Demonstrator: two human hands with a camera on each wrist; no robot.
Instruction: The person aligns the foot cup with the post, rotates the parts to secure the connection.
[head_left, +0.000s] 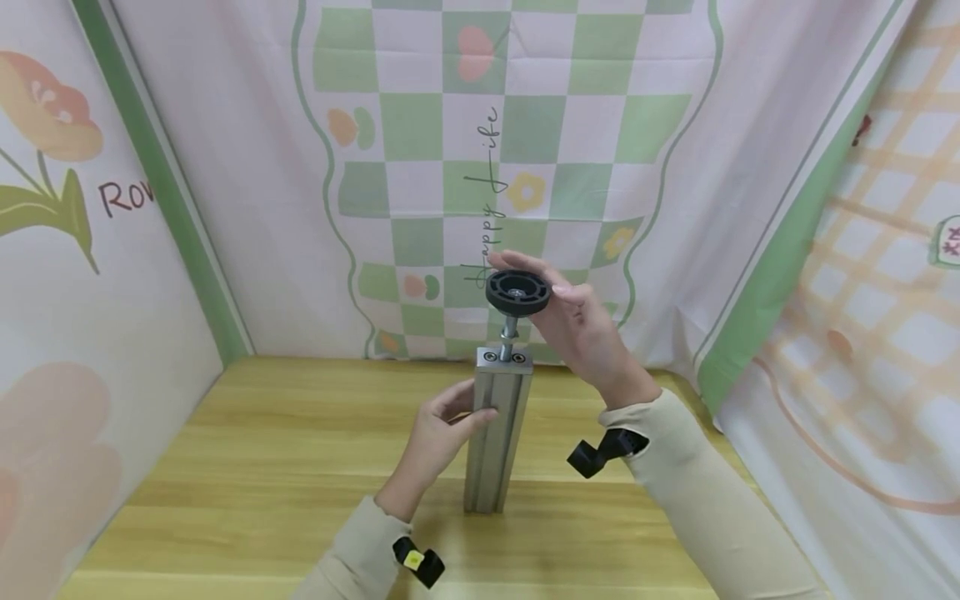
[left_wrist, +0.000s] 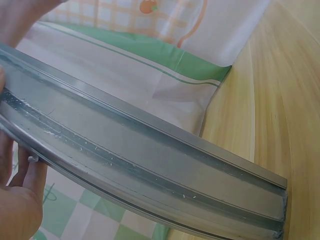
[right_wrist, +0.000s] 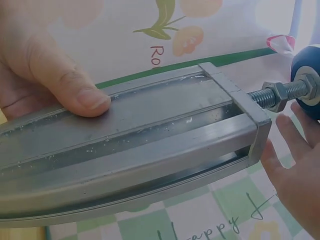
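Note:
An upright silver aluminium profile [head_left: 491, 450] stands on the wooden table, slotted along its length. My left hand [head_left: 442, 429] grips it at mid-height, thumb across the near face. In the right wrist view that thumb [right_wrist: 85, 97] presses on the profile's flat side. From the capped top end rises a threaded bolt [right_wrist: 262, 97] with a hex nut [right_wrist: 279, 96] on it, carrying a round black levelling foot [head_left: 517, 293]. Beside and behind the foot is my right hand [head_left: 581, 333], fingers mostly straight at its rim; the head view does not fully show their contact.
The pale wooden table [head_left: 300, 467] runs back to a hanging checked cloth [head_left: 480, 158]. Patterned cloth walls stand at the left [head_left: 90, 350] and right [head_left: 862, 358]. Black camera mounts [head_left: 607, 450] are strapped to both wrists over beige sleeves.

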